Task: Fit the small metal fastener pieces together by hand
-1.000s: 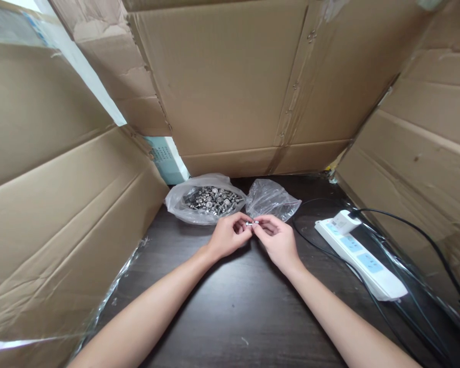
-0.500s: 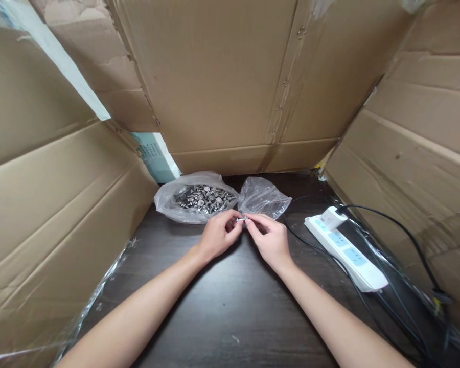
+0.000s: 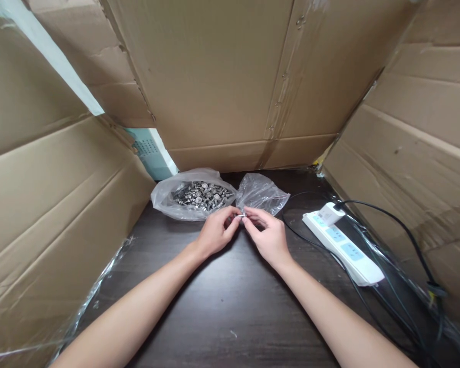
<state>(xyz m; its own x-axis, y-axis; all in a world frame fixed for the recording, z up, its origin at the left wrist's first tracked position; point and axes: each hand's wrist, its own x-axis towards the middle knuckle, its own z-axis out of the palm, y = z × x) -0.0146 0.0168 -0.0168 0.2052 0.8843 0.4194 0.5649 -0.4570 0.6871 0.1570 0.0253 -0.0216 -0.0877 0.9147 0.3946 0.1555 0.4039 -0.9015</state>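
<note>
My left hand [image 3: 216, 232] and my right hand [image 3: 267, 235] meet over the dark wooden table [image 3: 230, 306], fingertips pinched together on one small silver metal part [image 3: 241, 215]. Just behind them lies an open clear plastic bag [image 3: 164, 197] full of small silver metal parts [image 3: 201, 194]. To its right sits a second clear plastic bag [image 3: 262, 191], crumpled and seemingly holding little; its contents are hard to make out.
Cardboard sheets wall the table on the left [image 3: 53, 204], back [image 3: 222, 76] and right [image 3: 417, 153]. A white power strip [image 3: 343, 248] with a white plug and black cables [image 3: 406, 240] lies at the right. Clear film [image 3: 95, 296] edges the left cardboard.
The view has shifted slightly, so everything sits a little higher and further left in the frame. Both hands stay together on the small part, with only small finger movement.
</note>
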